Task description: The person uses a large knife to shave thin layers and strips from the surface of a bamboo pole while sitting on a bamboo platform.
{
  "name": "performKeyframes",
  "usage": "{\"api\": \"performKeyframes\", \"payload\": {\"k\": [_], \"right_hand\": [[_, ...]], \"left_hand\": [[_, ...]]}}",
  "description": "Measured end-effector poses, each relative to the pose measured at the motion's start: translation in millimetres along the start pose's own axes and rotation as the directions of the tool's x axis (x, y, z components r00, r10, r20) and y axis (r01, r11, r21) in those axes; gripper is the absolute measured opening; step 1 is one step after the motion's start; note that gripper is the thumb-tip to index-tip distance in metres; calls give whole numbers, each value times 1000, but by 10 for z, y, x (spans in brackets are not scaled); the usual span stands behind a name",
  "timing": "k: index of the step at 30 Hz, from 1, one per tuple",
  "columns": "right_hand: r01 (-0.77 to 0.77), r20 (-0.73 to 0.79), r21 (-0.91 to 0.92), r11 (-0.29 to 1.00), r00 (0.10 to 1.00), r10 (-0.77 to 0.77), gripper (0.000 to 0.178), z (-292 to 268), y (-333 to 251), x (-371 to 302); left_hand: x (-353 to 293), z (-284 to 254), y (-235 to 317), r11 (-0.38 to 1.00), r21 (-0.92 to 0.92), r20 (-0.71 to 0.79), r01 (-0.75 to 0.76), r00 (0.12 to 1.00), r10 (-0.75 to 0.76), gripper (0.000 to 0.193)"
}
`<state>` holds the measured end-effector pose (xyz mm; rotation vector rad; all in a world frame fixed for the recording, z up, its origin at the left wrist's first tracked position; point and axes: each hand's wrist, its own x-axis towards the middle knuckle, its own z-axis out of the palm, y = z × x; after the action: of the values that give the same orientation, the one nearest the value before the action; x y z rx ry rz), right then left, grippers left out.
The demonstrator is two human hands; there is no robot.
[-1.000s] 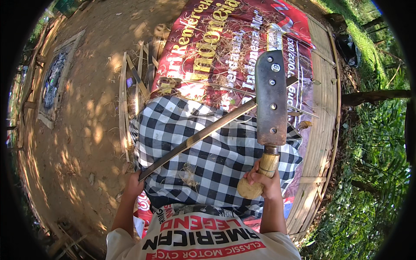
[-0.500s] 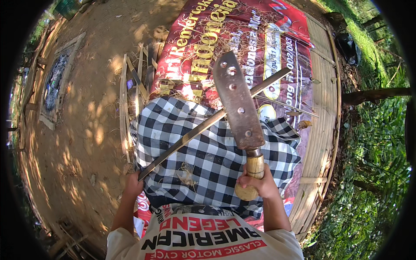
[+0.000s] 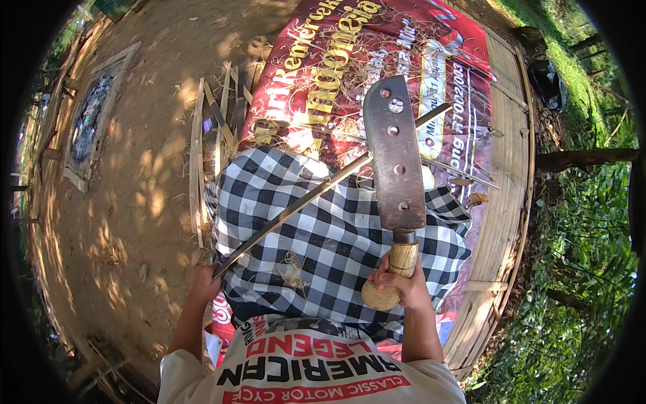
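Observation:
My right hand [image 3: 402, 281] is wrapped round the wooden handle of a broad cleaver-like knife [image 3: 398, 155], whose dark blade has several holes and points away from me. My left hand [image 3: 206, 283] grips the near end of a long, thin bamboo strip [image 3: 296, 210]. The strip slants up to the right and passes behind the blade, its dark far tip showing past the blade's right side. Beneath both lies a black-and-white checked cloth [image 3: 269, 185] across my lap, with a small tuft of shavings [image 3: 292, 271] on it.
A red printed banner [image 3: 296, 87] strewn with curly shavings covers part of a bamboo platform [image 3: 501, 222]. Split bamboo pieces [image 3: 200, 155] lie to its left on bare earth. A framed ash pit [image 3: 94, 111] is at far left; green plants [image 3: 579, 283] grow at right.
The knife has shifted right along the bamboo strip, and its blade stands more upright. My left hand stays at the strip's near end; the view has moved slightly.

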<state>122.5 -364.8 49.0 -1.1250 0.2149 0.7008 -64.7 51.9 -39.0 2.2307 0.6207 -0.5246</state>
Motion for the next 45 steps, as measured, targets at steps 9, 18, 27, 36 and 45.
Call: {"api": "performKeyframes", "payload": {"k": [9, 18, 27, 36, 45], "right_hand": [[-44, -14, -164, 986, 999, 42, 26, 121, -113, 77], [14, 111, -214, 977, 994, 10, 19, 209, -144, 112], [-82, 45, -286, 955, 994, 99, 17, 284, 103, 26], [-100, 38, -375, 922, 992, 123, 16, 247, 122, 34], [-25, -47, -73, 997, 999, 22, 23, 212, -35, 62]], "left_hand": [[27, 126, -189, 1000, -19, -25, -7, 1000, 6, 23], [-11, 166, -281, 997, -11, 7, 71, 997, -71, 29], [-9, -25, -46, 994, -3, 12, 108, 994, -108, 30], [28, 37, -101, 996, 53, -58, 68, 996, -64, 31], [86, 128, -14, 999, 41, -110, -5, 994, 9, 24]]}}
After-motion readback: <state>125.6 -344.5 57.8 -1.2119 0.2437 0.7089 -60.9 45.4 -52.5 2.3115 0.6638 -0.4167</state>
